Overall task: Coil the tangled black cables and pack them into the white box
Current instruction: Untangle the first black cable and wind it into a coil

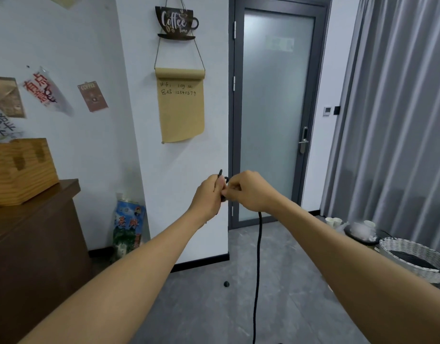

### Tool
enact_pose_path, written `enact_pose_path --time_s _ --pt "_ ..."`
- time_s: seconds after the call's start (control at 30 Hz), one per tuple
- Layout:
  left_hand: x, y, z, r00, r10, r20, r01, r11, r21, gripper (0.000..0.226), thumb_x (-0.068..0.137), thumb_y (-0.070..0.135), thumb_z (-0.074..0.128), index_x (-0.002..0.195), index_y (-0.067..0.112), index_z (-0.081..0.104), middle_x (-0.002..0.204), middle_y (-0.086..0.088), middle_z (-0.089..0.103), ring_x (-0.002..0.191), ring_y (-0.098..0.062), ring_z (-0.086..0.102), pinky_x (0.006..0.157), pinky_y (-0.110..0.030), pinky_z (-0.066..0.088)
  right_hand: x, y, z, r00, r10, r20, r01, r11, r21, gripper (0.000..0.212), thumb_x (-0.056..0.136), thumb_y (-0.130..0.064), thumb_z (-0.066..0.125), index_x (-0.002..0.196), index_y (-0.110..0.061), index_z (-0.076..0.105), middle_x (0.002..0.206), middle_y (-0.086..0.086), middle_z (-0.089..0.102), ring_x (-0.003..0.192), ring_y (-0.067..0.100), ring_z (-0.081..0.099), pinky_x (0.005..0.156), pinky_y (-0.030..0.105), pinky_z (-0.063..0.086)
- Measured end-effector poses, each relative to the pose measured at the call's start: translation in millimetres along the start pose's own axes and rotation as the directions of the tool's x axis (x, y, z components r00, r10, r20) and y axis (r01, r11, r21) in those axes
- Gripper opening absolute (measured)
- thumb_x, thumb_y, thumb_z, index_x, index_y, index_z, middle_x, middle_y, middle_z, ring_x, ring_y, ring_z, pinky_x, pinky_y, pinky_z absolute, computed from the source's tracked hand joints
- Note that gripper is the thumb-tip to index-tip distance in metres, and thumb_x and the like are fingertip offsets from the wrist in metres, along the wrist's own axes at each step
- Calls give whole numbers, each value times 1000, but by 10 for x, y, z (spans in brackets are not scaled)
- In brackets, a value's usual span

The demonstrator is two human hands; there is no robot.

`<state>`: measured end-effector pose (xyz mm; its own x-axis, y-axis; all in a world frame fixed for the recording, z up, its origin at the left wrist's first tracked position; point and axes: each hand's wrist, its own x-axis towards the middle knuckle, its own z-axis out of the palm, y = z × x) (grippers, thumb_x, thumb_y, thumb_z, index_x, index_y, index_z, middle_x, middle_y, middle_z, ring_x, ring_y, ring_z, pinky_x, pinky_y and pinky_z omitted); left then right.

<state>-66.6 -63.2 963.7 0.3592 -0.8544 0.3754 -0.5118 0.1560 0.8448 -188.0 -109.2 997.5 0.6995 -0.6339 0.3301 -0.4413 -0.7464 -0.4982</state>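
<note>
Both hands meet at chest height: left hand (209,194) and right hand (248,191) pinch the black cable (258,256), which hangs limp toward the floor; light and floppy, best gripped near its end

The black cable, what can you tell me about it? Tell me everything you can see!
The cable is thin, black and looks braided, like cord. Its top end is bunched between the left hand and the right hand, both held up in front of the person. A short stub pokes up above the left hand, and a small loop shows between the fingers. From under the right hand one long strand hangs almost straight down, out of the bottom of the picture. Only the hands touch it.
</note>
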Motion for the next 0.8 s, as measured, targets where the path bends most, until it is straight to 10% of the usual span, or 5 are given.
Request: enact_pose_path --time_s 0.1,0.23,0.43,0.6,0.8 --pt "-45 32 4 991 -27 130 33 998 -51 37 103 23 26 82 6 51 59 -1 50 53 -13 48 50 -15 39 -13 4 -81 998 -22 -56 23 999 21 30 92 -28 57 71 -8 64 55 -5 51 47 7 42 45 12 34" --pt "-32 99 -72 968 -110 225 172 945 -277 42 104 27 31 65 13 41 44 10 30 39 -6 22 42 -16 22 -55 176 -137 1000 24 -6 -21 965 263 22 77 -12 74 94 -10 60 77 4 64 71 16 58 76 36 52" --pt "-51 121 -116 900 -133 414 349 790 -504 42 103 25 29 64 12 38 42 10 26 34 -2 18 37 -15 14 -143 339 175 990 127 -53 -124 990 67 29 81 -24 72 93 -12 48 75 -5 52 62 9 44 55 19 36" --pt "-116 66 -159 813 -175 556 478 746 -464 41 102 29 30 65 14 40 43 10 25 33 -1 20 36 -14 13 -144 445 -75 964 158 -211 -150 987 54 13 90 -5 55 101 -9 62 97 5 65 80 18 58 67 20 43" --pt "-69 103 -149 844 -148 516 487 615 -620 41 101 29 30 64 14 37 39 11 26 29 0 21 34 -13 14 -284 364 -153 993 44 110 -74 955 287 12 86 -21 65 96 -17 59 70 -5 50 53 4 40 49 11 33"
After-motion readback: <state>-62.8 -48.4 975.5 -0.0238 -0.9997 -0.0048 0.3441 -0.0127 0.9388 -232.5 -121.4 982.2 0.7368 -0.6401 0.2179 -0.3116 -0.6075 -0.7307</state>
